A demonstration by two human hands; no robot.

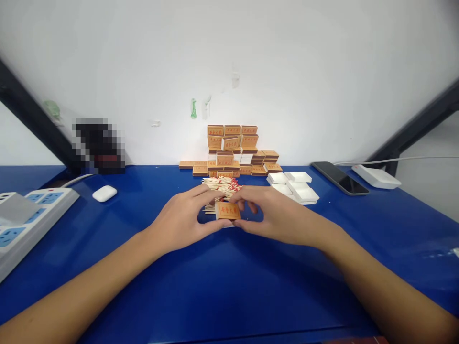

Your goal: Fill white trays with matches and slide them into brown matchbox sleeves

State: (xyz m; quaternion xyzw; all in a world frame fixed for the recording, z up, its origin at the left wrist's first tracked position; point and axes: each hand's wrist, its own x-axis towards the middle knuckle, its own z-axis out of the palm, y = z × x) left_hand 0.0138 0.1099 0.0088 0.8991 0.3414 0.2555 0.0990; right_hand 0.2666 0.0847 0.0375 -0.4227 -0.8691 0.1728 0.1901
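Note:
Between my two hands is a matchbox [228, 210], its tan face with red lettering turned up toward me. My left hand [188, 215] grips its left side with thumb and fingers. From the right, my right hand [272, 212] pinches the same box, thumb at its near edge. A sliver of white shows under the box; what it belongs to I cannot tell. Just behind my fingers lies a heap of loose red-tipped matches [220, 184], partly hidden by the hands. Beyond it, many matchboxes [233, 143] are stacked against the wall.
White box trays [296, 186] lie in a group right of the matches. Farther right are a phone [340, 177] and a white device [376, 177] with a cable. On the left sit a white earbud case [104, 193] and a power strip [39, 215]. A blue table [229, 286] bears everything.

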